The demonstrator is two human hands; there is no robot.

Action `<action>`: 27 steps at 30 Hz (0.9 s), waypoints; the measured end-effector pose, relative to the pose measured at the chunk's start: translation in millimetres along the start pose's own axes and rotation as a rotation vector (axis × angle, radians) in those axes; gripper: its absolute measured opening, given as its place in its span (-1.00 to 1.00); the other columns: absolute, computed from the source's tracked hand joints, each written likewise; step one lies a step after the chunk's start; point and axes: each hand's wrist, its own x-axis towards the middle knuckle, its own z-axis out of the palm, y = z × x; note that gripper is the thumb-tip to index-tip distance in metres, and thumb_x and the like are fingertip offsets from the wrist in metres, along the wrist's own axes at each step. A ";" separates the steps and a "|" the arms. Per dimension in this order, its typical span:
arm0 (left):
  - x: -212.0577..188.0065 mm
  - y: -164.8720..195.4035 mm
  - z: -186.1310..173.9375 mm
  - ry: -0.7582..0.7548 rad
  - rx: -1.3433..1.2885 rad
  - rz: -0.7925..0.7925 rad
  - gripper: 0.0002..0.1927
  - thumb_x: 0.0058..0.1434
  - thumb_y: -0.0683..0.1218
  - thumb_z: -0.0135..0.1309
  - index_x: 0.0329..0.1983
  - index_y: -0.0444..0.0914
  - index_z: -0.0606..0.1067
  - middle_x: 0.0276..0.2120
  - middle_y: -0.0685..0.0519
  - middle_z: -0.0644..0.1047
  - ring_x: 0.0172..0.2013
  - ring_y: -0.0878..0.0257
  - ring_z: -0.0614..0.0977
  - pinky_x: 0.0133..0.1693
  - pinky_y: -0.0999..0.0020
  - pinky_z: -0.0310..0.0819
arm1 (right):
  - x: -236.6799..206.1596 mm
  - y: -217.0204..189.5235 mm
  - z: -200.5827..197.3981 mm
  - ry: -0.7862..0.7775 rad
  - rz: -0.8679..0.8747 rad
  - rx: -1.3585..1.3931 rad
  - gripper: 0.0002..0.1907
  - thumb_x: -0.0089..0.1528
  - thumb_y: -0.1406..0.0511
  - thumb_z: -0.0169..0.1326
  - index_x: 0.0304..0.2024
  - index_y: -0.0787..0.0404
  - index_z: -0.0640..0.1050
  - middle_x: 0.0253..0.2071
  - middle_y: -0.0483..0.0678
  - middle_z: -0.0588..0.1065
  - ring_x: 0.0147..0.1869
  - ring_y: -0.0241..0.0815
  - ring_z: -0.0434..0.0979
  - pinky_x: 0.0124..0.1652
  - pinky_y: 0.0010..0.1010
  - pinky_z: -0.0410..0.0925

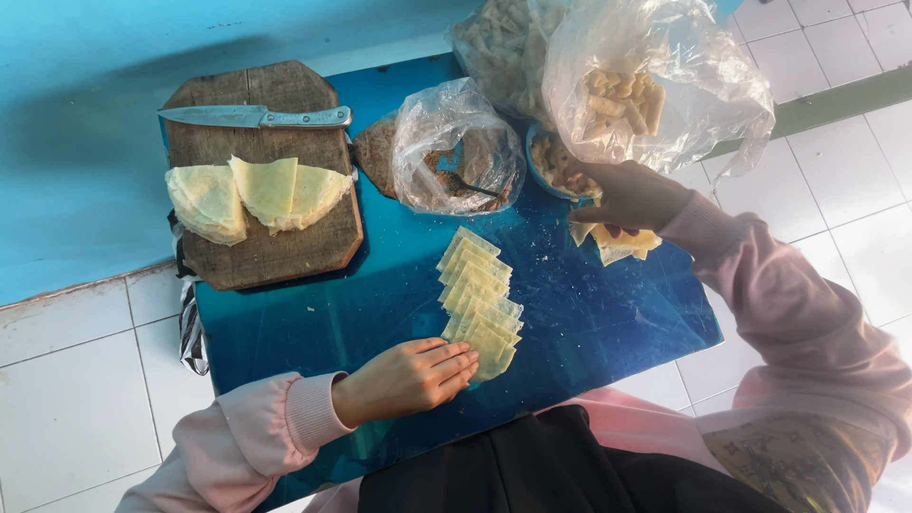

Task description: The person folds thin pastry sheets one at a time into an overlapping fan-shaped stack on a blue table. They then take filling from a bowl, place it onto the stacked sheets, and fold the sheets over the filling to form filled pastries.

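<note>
The left hand (pixel 408 378) lies flat on the blue bench (pixel 608 323), fingers together, pressing the near end of a row of pale wrappers (pixel 478 304); its grip is wide, holding nothing. The row runs as overlapping squares from the near edge toward the middle of the bench.

The right hand (pixel 627 195) is at the far right side, its grip pinched on a few loose wrappers (pixel 617 242) hanging below the fingers, just beside a small bowl (pixel 551 163) and under a clear bag of rolls (pixel 636 90).

To do this step well, I judge the flat hand should keep light pressure so the row does not slide on the slick top, and each added wrapper should overlap its neighbour evenly, as the others do.

At the far left corner sits a wooden board (pixel 266 256) with 3 folded crepes (pixel 256 195) and a knife (pixel 252 117) along its far edge. Between board and bowl stands a bag of filling (pixel 456 147) with a spoon in it.
</note>
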 end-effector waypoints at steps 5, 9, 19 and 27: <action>4.8 -0.5 -3.7 0.025 0.006 0.005 -0.76 0.34 -0.09 0.12 -0.02 -0.31 0.62 -0.04 -0.02 0.66 0.04 0.16 0.67 0.05 0.28 0.54 | -27.5 -5.1 1.2 0.117 0.026 -0.053 -0.38 0.21 0.06 0.15 0.29 -0.04 0.32 -0.68 -0.03 0.55 -0.62 -0.12 0.61 -0.51 -0.32 0.46; 6.5 1.4 -6.7 0.047 0.024 0.004 -0.78 0.32 -0.11 0.12 -0.05 -0.32 0.61 -0.05 -0.02 0.65 0.03 0.16 0.67 0.03 0.29 0.54 | -58.7 -9.2 24.9 0.436 -0.334 -0.156 -0.44 0.28 0.12 0.13 0.32 0.00 0.38 -0.57 -0.09 0.57 -0.57 -0.08 0.59 -0.48 -0.28 0.41; 5.7 2.9 -12.8 0.000 0.127 0.035 -0.78 0.24 -0.15 0.10 -0.08 -0.31 0.60 -0.01 0.00 0.64 0.03 0.18 0.66 0.00 0.34 0.55 | -59.1 -24.0 122.3 0.531 -1.035 -0.493 -0.35 0.23 -0.08 0.09 0.38 -0.28 0.38 -0.03 -0.04 0.32 -0.01 -0.12 0.38 -0.01 -0.28 0.38; 1.6 -1.1 -13.6 0.010 0.110 0.023 -0.76 0.22 -0.15 0.12 -0.06 -0.29 0.60 0.02 0.01 0.63 0.05 0.19 0.65 0.02 0.34 0.55 | -33.6 -17.2 138.8 0.657 -1.031 -0.709 -0.31 0.26 -0.22 -0.08 0.44 -0.42 0.28 0.02 -0.10 0.27 0.08 -0.15 0.28 -0.05 -0.36 0.31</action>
